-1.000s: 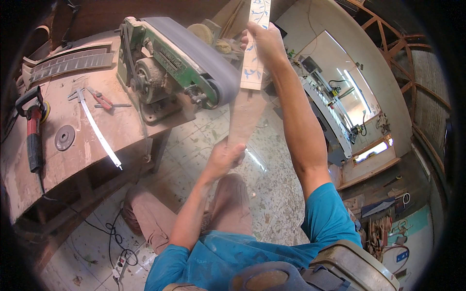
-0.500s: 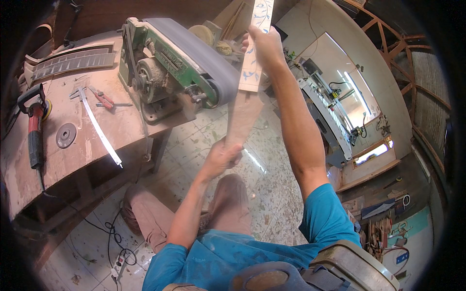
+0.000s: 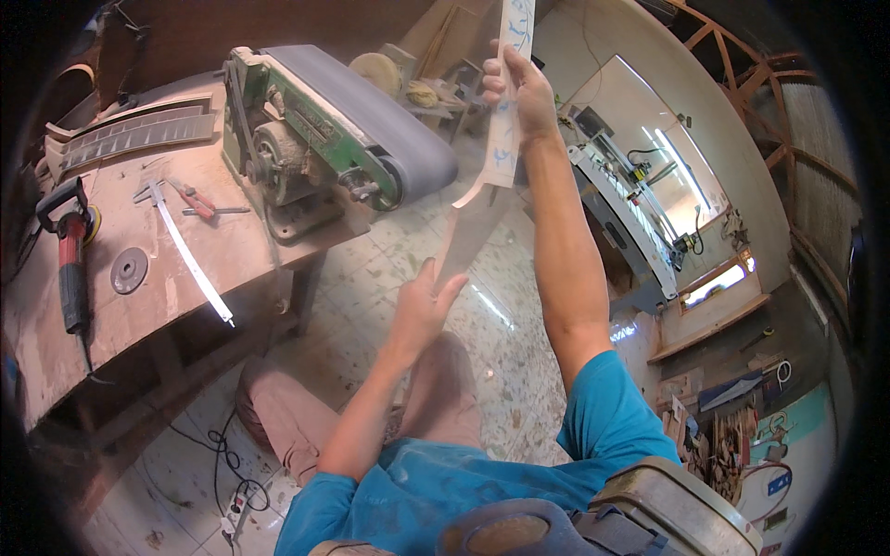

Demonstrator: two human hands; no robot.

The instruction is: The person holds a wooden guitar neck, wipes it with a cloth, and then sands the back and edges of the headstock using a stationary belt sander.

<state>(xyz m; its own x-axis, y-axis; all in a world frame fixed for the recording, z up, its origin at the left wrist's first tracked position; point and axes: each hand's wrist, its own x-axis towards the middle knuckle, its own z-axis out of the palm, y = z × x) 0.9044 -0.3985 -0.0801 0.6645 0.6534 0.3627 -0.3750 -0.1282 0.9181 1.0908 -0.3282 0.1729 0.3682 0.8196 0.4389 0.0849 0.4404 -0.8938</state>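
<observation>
A pale wooden guitar neck point(image 3: 503, 153) slants up in front of me, its face marked with blue vine-like drawings. My left hand point(image 3: 428, 308) grips its lower, wider, darker end point(image 3: 466, 236), thumb along the near edge. Higher up, my right hand point(image 3: 527, 97) is closed round the shaft, and the top runs out of the picture. To the left of the neck stands a green belt sander point(image 3: 320, 139) with a grey belt point(image 3: 371, 111), blurred as if running. A gap lies between the belt's rounded end and the wood.
On the dusty bench point(image 3: 185, 269) lie a red-and-black angle polisher point(image 3: 71, 259), a grey disc point(image 3: 129, 271), a metal caliper point(image 3: 190, 255), red-handled pliers point(image 3: 195, 199) and a curved wooden form point(image 3: 134, 139). A power strip point(image 3: 234, 519) with a tangled cord is on the tiled floor. A machine point(image 3: 630, 218) stands at right.
Both hands have shifted the neck slightly to the right, away from the sander's end. It has turned so that its edge and curved end now show.
</observation>
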